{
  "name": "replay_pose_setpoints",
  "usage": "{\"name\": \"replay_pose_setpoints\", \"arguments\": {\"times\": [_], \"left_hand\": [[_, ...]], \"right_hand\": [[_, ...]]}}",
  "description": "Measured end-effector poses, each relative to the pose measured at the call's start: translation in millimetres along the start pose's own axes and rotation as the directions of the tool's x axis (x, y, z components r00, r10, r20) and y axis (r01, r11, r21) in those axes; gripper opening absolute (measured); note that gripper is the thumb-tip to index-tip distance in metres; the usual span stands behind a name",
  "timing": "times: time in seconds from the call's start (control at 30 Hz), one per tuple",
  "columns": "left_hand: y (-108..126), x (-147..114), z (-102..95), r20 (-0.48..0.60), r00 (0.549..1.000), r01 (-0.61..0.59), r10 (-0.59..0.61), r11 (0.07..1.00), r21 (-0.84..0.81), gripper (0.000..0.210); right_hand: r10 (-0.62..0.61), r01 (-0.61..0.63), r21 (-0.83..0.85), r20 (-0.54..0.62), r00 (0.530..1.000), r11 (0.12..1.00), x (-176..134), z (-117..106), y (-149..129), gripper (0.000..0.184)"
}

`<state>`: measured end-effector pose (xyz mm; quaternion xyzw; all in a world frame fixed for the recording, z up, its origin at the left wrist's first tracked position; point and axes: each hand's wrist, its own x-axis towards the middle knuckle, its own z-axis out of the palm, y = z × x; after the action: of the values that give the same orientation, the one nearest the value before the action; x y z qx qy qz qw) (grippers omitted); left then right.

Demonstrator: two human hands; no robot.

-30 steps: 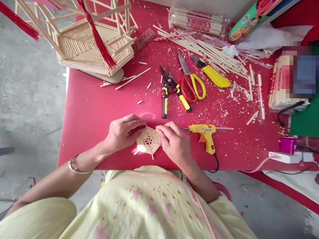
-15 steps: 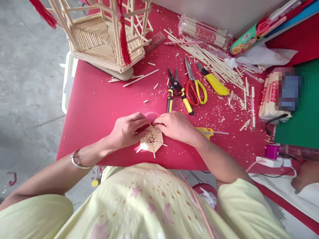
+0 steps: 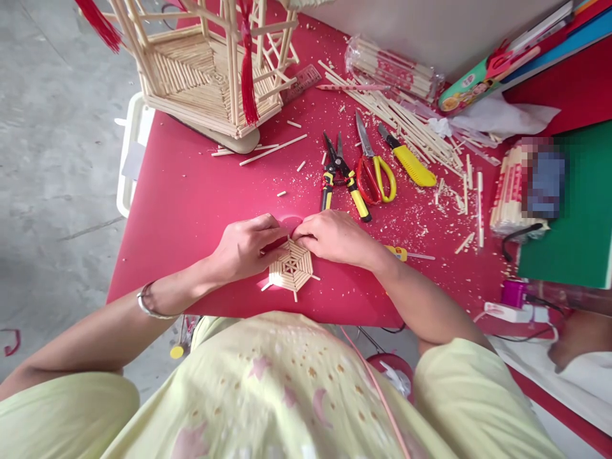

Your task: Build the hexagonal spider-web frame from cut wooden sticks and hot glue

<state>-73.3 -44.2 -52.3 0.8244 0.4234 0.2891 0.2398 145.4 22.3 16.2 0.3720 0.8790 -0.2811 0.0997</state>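
A small hexagonal stick panel (image 3: 291, 268), built of pale wooden sticks in rings around a spoked centre, lies near the table's front edge. Several spoke ends jut past its rim. My left hand (image 3: 248, 247) is closed at its upper left edge, thumb and fingers pressed against the sticks. Along the upper right edge, my right hand (image 3: 332, 237) is closed too, its fingertips pinching the rim. The two hands almost meet at the panel's top, and the fingers hide that part. Behind my right forearm a yellow glue gun (image 3: 398, 253) shows only in part.
A large stick-built lantern frame (image 3: 191, 105) with red tassels stands at the back left. Beyond my hands lie pliers (image 3: 339, 172), scissors (image 3: 373, 166) and a yellow utility knife (image 3: 408, 159). Loose sticks (image 3: 401, 118), offcuts and bagged bundles (image 3: 392, 67) cover the back right of the red table (image 3: 191, 191).
Both hands stay at the same place on the panel, with hardly any finger movement. The whole view has shifted slightly, as the head camera turned a little.
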Motion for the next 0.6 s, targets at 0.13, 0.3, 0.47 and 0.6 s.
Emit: {"name": "replay_pose_setpoints", "arguments": {"times": [0.13, 0.3, 0.47, 0.6], "left_hand": [[-0.1, 0.0, 1.0, -0.005, 1.000, 0.008, -0.008, 1.000, -0.012, 0.022], [-1.0, -0.4, 2.4, -0.013, 1.000, 0.001, -0.001, 1.000, -0.014, 0.023], [-0.4, 0.2, 1.7, -0.008, 1.000, 0.001, -0.001, 1.000, -0.004, 0.022], [0.4, 0.5, 0.9, 0.004, 1.000, 0.011, -0.011, 1.000, 0.008, 0.023]], "right_hand": [[-0.014, 0.014, 0.016, 0.010, 1.000, 1.000, 0.6, -1.5, 1.1, 0.021], [-0.027, 0.028, -0.005, 0.034, 0.999, 1.000, 1.3, -4.1, 2.1, 0.023], [-0.055, 0.056, -0.015, 0.034, 0.998, 0.998, 1.3, -4.5, 2.8, 0.023], [-0.040, 0.041, -0.008, 0.036, 0.999, 0.999, 1.1, -5.5, 1.3, 0.024]]}}
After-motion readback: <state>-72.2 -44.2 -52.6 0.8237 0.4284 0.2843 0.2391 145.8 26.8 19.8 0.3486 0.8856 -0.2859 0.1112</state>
